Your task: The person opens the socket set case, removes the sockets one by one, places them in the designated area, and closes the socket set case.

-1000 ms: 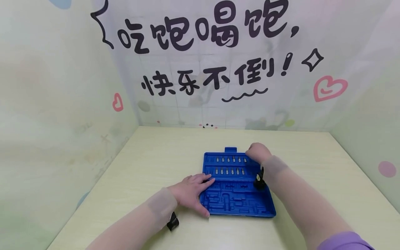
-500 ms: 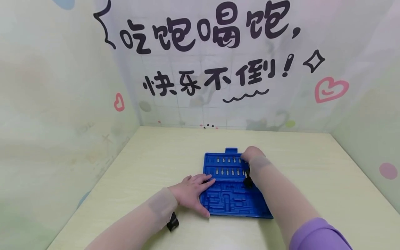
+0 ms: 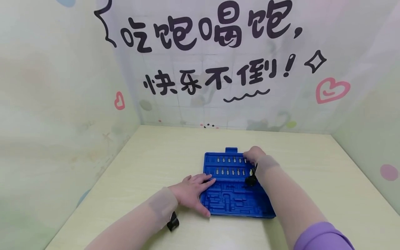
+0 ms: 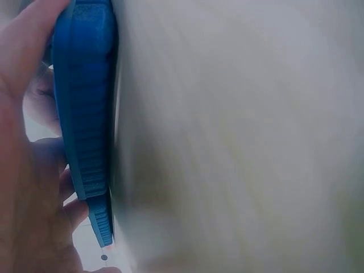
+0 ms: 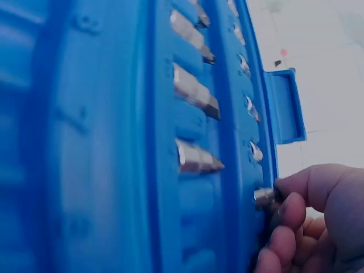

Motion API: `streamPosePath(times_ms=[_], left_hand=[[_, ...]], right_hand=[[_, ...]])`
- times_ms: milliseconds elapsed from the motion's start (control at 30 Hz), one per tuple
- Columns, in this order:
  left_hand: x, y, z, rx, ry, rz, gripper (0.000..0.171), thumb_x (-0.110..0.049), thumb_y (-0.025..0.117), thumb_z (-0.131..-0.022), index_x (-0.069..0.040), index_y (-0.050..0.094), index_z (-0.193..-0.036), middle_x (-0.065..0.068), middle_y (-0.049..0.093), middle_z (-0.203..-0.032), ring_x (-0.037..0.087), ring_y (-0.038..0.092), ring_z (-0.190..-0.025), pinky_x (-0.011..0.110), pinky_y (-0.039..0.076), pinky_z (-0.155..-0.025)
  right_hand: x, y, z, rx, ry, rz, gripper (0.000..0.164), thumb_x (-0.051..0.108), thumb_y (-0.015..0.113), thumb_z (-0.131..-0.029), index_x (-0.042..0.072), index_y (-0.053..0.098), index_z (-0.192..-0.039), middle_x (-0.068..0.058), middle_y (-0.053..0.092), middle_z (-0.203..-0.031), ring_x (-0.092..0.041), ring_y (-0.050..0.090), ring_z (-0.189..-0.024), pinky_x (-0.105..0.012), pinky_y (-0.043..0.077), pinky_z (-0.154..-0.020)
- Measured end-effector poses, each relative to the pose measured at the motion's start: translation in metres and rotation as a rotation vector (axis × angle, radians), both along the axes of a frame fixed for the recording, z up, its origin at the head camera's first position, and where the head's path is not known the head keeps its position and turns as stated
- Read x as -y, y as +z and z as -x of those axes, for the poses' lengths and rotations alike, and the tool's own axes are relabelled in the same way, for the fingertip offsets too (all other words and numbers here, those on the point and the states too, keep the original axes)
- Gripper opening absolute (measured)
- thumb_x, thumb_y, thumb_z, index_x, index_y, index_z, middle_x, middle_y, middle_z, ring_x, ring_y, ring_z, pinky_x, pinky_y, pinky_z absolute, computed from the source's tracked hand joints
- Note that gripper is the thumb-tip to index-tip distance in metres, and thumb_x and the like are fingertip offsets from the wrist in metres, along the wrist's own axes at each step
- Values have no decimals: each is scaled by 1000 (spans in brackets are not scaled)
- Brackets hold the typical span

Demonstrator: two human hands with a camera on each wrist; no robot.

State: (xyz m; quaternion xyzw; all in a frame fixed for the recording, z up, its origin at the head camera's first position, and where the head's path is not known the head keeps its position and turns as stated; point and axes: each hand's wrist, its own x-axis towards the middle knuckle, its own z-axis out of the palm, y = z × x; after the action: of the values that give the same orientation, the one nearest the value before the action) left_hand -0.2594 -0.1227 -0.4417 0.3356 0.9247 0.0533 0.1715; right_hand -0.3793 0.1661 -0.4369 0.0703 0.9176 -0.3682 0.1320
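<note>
A blue plastic bit case [image 3: 237, 203] lies open on the table, its molded lower half toward me. Two rows of silver screwdriver bits [image 5: 193, 91] stand in its far half. At the right end of the far row, my right hand [image 3: 255, 154] pinches one screwdriver bit [image 5: 263, 197] between thumb and fingertips. This bit has a silver body and a dark tip, and it sits at its slot in the right wrist view. My left hand [image 3: 191, 192] rests on the case's left edge, fingers spread and thumb at the near corner.
The case's latch tab [image 3: 231, 150] sticks out at the far edge. A pale wooden table [image 3: 165, 149] carries the case, with printed wall panels [image 3: 200, 111] at the back and both sides. Each wrist wears a black camera [image 3: 173, 222].
My right hand has moved left over the far row's end, covering some bits, then shifted slightly back right. My left hand and the case have stayed in place.
</note>
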Motion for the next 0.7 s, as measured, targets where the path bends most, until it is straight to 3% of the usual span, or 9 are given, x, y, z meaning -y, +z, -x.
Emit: streamPosePath(times_ms=[400, 700], left_hand=[[-1, 2, 0, 0, 0, -3, 115, -81, 62, -66, -29, 12, -156, -6, 8, -161, 21, 5, -147, 58, 11, -113], [0, 2, 0, 8, 3, -3, 115, -81, 62, -66, -30, 13, -156, -7, 8, -161, 20, 5, -147, 58, 11, -113]], right_hand=[[-7, 10, -4, 66, 73, 65, 26, 8, 56, -93, 2, 62, -69, -2, 48, -58, -15, 42, -52, -26, 44, -54], [-12, 3, -1, 77, -16, 181, 13, 7, 63, -92, 1, 64, -81, -2, 50, -66, -15, 48, -57, -26, 46, -57]])
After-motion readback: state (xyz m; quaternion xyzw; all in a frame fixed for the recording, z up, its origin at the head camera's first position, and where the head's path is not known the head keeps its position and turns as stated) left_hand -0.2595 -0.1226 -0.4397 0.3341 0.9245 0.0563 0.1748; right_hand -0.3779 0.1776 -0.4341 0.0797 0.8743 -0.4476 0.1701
